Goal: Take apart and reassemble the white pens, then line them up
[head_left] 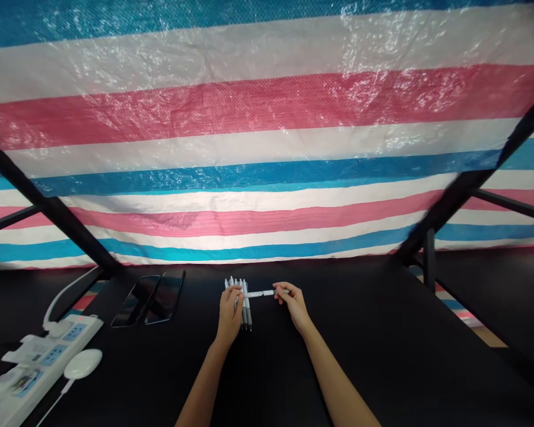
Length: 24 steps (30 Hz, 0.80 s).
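Both my hands hold one white pen (260,293) level between them, a little above the black table. My left hand (230,308) pinches its left end, and my right hand (292,301) has the right end, where a grey part shows between the fingers. Several white pens with grey grips (247,311) lie side by side on the table, partly hidden beneath and behind my left hand. Their white tops point away from me and their tips towards me.
Two dark phone-like devices (136,301) (165,298) lie at the left. Nearer me on that side are a white power strip (48,356) with plugs and cables, and a white rounded device (83,363). Black frame bars (445,207) and striped sheeting (267,107) stand behind the table (382,344).
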Each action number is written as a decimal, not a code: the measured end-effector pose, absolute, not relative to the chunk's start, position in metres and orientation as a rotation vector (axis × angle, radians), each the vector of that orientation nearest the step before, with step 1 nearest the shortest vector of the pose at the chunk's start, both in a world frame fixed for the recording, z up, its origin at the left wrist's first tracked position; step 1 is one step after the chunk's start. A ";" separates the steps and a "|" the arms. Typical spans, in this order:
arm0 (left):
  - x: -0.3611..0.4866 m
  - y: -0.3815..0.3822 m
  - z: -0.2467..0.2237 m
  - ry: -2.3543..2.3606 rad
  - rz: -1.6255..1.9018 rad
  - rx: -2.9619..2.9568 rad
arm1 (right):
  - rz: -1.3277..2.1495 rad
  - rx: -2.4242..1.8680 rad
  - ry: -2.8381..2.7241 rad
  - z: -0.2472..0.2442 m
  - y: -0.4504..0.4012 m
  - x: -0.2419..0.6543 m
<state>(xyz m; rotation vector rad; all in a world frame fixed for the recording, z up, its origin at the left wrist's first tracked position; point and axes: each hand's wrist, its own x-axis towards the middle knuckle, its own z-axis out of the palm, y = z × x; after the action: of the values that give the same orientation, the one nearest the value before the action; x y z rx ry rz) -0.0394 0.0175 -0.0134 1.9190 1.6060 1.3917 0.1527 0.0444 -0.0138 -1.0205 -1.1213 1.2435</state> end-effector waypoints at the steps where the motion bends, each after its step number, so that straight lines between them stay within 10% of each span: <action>1: -0.040 0.018 -0.014 1.612 1.401 1.896 | 1.251 -1.017 -1.132 -0.013 0.044 0.152; 24: -0.050 0.021 -0.012 1.506 1.535 1.207 | 1.086 -1.049 -0.902 -0.017 0.048 0.157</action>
<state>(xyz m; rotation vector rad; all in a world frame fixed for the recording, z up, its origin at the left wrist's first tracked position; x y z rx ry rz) -0.0501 0.0210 -0.0118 1.2069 1.5060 1.5345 0.1568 0.0477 -0.0173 -1.0490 -0.9021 1.0856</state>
